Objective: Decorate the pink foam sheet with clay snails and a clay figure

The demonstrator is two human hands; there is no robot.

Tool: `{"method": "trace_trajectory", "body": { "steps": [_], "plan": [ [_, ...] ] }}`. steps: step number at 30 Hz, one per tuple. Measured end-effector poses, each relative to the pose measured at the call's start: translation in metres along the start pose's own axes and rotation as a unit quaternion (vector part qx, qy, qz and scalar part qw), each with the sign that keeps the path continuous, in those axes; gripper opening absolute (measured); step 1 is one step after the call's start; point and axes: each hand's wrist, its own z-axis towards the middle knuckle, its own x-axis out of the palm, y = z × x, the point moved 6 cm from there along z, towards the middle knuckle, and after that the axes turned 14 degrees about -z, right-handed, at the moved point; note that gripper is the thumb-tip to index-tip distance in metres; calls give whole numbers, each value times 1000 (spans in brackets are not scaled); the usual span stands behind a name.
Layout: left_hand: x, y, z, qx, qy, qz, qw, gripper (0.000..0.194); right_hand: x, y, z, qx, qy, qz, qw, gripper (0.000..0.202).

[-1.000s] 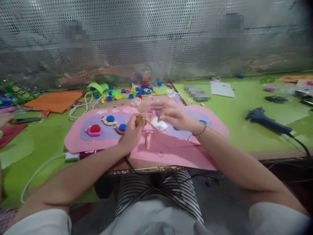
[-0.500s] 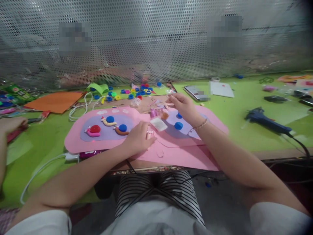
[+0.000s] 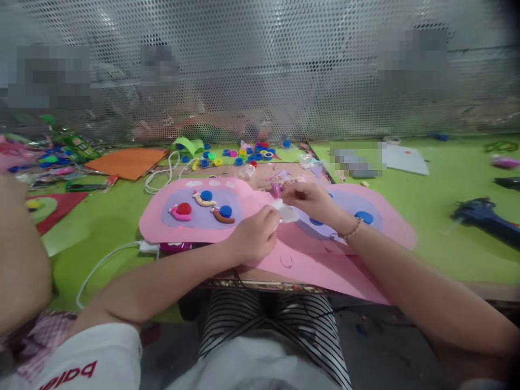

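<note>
My left hand (image 3: 258,234) is closed, fingertips pressed together beside a small white square (image 3: 289,213); what it pinches is too small to name. Just above the square, my right hand (image 3: 309,201) has its fingers drawn together at a shiny purple wrapper (image 3: 276,189); its fingertips hide whatever they hold. Both hands are over a pink sheet (image 3: 255,190) with lilac panels. On the left panel lie a pink snail shape with a red cap (image 3: 184,208), a cream one with a blue cap (image 3: 206,195) and a brown one (image 3: 226,217). Blue caps (image 3: 364,217) lie on the right panel.
Loose coloured bottle caps (image 3: 239,161) are scattered at the back before a perforated metal screen (image 3: 244,81). A blue glue gun (image 3: 483,215) lies at right, a white cable (image 3: 105,254) at left. Another person's arm (image 3: 20,260) reaches in at far left.
The view has shifted left, so things appear farther right. My right hand has come down closer to my left hand and the white square. My left fingers have lifted and closed more tightly.
</note>
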Motion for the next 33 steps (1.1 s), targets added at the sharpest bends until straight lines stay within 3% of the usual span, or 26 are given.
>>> {"method": "trace_trajectory", "body": {
  "steps": [3,6,8,11,13,16,19,22,25,28,33],
  "plan": [
    [7,-6,3,-5,36,87,996,28,-6,-4,1,32,-17,-16,999,17],
    [1,-20,3,-10,53,178,983,28,-16,-9,4,86,-48,-30,995,22],
    [-14,-33,-2,-2,58,214,975,34,-19,-2,7,90,-42,-30,995,23],
    [-48,-37,-25,-6,107,221,969,29,-21,32,7,27,-36,-29,999,21],
    [-84,-20,-49,-81,91,256,959,26,-17,63,4,-23,-32,12,999,18],
    [-143,21,-96,-246,-10,292,924,32,3,102,-1,-47,1,51,998,15],
    [-172,51,-142,-343,-69,272,896,34,41,130,5,-36,75,149,985,16],
    [-165,61,-172,-339,-96,196,915,39,80,147,21,4,95,280,955,8],
    [-147,65,-191,-346,-120,193,910,60,115,156,32,48,73,349,933,7],
    [-135,67,-199,-339,-152,176,912,76,136,164,31,-11,57,202,978,20],
    [-149,85,-202,-368,-255,57,892,68,147,158,20,-67,42,106,991,31]
  ]
}}
